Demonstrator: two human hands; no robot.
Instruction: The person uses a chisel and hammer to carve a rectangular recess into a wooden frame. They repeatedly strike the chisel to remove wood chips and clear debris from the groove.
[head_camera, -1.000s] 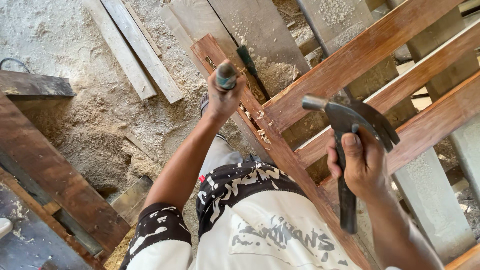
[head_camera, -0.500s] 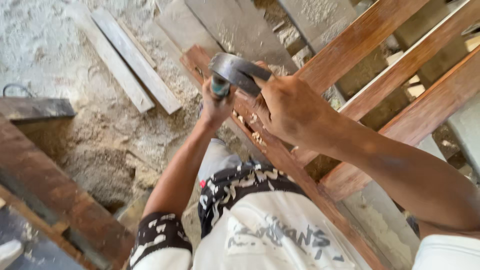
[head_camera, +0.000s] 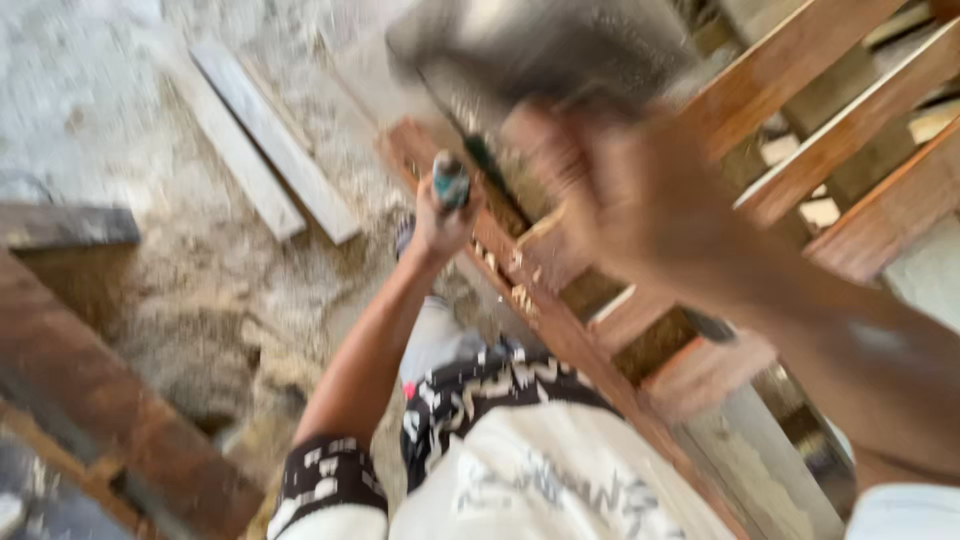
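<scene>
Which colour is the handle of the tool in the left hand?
Teal green, seen in the head view: the tool handle in the left hand.

Wood, metal and dusty ground around my hands

The hammer (head_camera: 540, 50) in my right hand (head_camera: 610, 200) has a grey metal head with a dull shine, though it is blurred. My left hand (head_camera: 440, 225) closes around a chisel (head_camera: 450, 180) with a teal handle that looks like smooth plastic. The frame (head_camera: 800, 110) is reddish-brown wood, smooth on its faces, with pale rough chips along the rail (head_camera: 540, 310) where I work. Two pale planks (head_camera: 270, 150) on the ground look like dry, matt, unfinished wood. The ground (head_camera: 150, 300) is rough, grey and covered with sawdust. My shirt (head_camera: 530, 480) is soft matt cloth, white with black pattern.
</scene>
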